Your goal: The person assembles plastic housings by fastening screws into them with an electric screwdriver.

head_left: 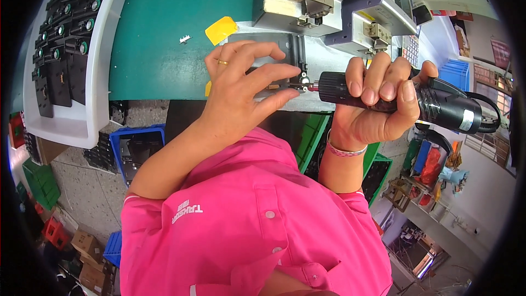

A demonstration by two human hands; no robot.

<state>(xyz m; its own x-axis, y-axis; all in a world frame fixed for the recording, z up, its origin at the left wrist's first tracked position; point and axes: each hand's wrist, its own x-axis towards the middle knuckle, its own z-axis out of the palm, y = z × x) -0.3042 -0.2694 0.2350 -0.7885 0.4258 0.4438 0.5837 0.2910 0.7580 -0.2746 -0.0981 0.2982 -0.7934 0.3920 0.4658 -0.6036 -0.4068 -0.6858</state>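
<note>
My right hand is wrapped round the barrel of a black electric screwdriver, which points left with its cable curling off the rear end. The thin bit reaches toward my left hand. That hand's thumb and index finger are spread on either side of the bit's tip, and the other fingers are bent and apart. Behind the fingers, at the bench's front edge, is a black part with small white round pieces at its near end. My left hand partly hides it, and whether the bit touches it I cannot tell.
A white tray of black parts stands at the left of the green bench. Grey-white machines line the back. A yellow piece and a small white piece lie on the bench. Below sits a blue crate.
</note>
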